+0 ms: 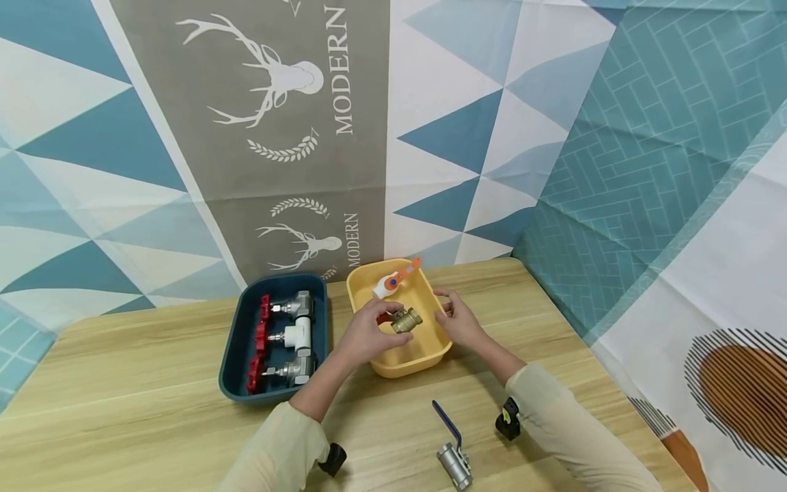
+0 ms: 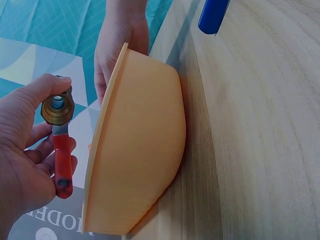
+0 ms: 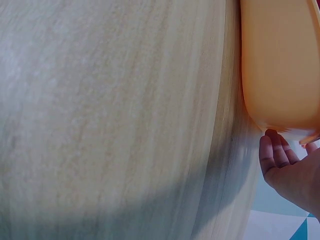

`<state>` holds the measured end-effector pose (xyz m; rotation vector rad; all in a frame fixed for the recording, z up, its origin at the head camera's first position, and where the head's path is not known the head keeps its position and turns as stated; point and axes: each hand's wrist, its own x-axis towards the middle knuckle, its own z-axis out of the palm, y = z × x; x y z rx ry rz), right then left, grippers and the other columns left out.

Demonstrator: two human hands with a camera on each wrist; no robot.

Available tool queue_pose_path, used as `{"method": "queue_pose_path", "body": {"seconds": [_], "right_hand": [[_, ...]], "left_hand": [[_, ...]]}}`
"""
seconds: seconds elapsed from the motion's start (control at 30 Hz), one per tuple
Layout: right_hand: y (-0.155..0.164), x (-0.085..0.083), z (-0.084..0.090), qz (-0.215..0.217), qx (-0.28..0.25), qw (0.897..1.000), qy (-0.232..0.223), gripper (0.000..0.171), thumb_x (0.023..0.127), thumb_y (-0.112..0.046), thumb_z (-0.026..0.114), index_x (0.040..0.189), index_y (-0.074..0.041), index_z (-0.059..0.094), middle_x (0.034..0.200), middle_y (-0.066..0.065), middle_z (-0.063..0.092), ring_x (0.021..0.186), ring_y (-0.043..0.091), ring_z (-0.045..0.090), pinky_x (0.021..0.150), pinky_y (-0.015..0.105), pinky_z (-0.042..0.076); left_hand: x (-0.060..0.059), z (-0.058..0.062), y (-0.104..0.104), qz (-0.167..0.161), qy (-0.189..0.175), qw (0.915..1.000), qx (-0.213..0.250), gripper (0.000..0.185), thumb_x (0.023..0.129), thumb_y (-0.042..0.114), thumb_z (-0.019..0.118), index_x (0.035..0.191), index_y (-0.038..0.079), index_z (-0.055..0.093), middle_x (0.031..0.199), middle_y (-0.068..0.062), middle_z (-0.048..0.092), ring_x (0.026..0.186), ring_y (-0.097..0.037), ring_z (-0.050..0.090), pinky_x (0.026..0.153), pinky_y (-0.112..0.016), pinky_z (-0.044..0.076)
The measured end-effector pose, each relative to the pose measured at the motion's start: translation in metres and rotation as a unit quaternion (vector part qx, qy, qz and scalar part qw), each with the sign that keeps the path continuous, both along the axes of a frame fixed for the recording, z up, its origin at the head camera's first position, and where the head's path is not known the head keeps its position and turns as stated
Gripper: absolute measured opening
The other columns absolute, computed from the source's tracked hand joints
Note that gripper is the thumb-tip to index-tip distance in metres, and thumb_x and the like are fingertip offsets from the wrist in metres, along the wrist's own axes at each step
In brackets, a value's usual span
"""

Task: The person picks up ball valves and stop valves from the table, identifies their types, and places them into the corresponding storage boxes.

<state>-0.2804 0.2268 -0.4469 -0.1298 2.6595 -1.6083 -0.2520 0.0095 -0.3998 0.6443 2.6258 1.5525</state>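
Left hand (image 1: 364, 333) is wrapped around a brass ball valve (image 1: 404, 320) with a red lever, holding it just over the middle of the yellow tub (image 1: 402, 365). From the left wrist view the valve's red handle (image 2: 62, 165) hangs down across the palm, threaded end facing the camera. Right hand (image 1: 460, 320) rests with loose, straight fingers on the tub's right rim, gripping nothing. So the valve sits between both hands, left one plainly nearer.

At the tub's far end lies a white valve with an orange handle (image 1: 393, 279). Left of the tub, a dark blue tray (image 1: 232, 362) holds three red-handled valves. Nearer than the tub, a steel valve with a blue lever (image 1: 451, 447) lies on the wooden table (image 1: 123, 410). A triangle-pattern backdrop hangs behind.
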Motion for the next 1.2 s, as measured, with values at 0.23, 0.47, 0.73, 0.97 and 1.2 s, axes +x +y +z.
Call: {"method": "queue_pose_path", "body": {"seconds": [0.23,0.47,0.73,0.97,1.2], "right_hand": [[0.0,0.001,-0.001,0.0,-0.007,1.0,-0.004,0.042,0.096,-0.008,0.049,0.136,-0.012,0.039,0.106,0.021,0.056,0.083,0.025,0.055,0.063,0.026,0.047],[-0.002,0.007,0.011,0.007,-0.02,1.0,-0.015,0.043,0.096,-0.006,0.048,0.138,-0.005,0.037,0.108,0.025,0.054,0.082,0.028,0.055,0.061,0.026,0.045],[0.0,0.0,-0.001,-0.004,-0.01,1.0,-0.008,0.043,0.096,-0.008,0.05,0.137,-0.012,0.039,0.106,0.02,0.056,0.08,0.022,0.055,0.062,0.026,0.046],[0.0,0.0,0.0,-0.007,-0.009,1.0,-0.008,0.043,0.096,-0.009,0.049,0.137,-0.012,0.039,0.108,0.021,0.058,0.083,0.024,0.057,0.064,0.026,0.049],[0.0,-0.001,-0.002,-0.012,0.001,1.0,-0.007,0.042,0.095,-0.009,0.05,0.136,-0.013,0.04,0.106,0.018,0.057,0.08,0.019,0.054,0.064,0.025,0.048]], "left_hand": [[-0.005,-0.003,0.003,0.0,0.003,1.0,0.009,0.043,0.07,0.018,0.082,0.108,0.007,0.065,0.104,-0.006,0.058,0.098,-0.022,0.056,0.092,-0.045,0.05],[-0.009,-0.005,0.006,0.008,-0.006,0.9999,0.01,0.044,0.07,0.019,0.082,0.109,0.007,0.065,0.105,-0.007,0.058,0.098,-0.021,0.057,0.092,-0.043,0.05],[-0.016,-0.007,0.01,0.024,-0.021,0.9995,0.004,0.045,0.071,0.017,0.081,0.111,0.007,0.064,0.11,-0.008,0.058,0.101,-0.024,0.058,0.093,-0.044,0.049],[-0.022,-0.009,0.014,0.018,-0.016,0.9997,0.0,0.046,0.071,0.02,0.081,0.111,0.007,0.064,0.108,-0.008,0.057,0.1,-0.023,0.058,0.092,-0.043,0.05],[-0.025,-0.012,0.015,0.026,-0.008,0.9996,-0.001,0.052,0.07,0.019,0.082,0.115,0.003,0.062,0.112,-0.011,0.058,0.102,-0.026,0.058,0.092,-0.042,0.05]]}}
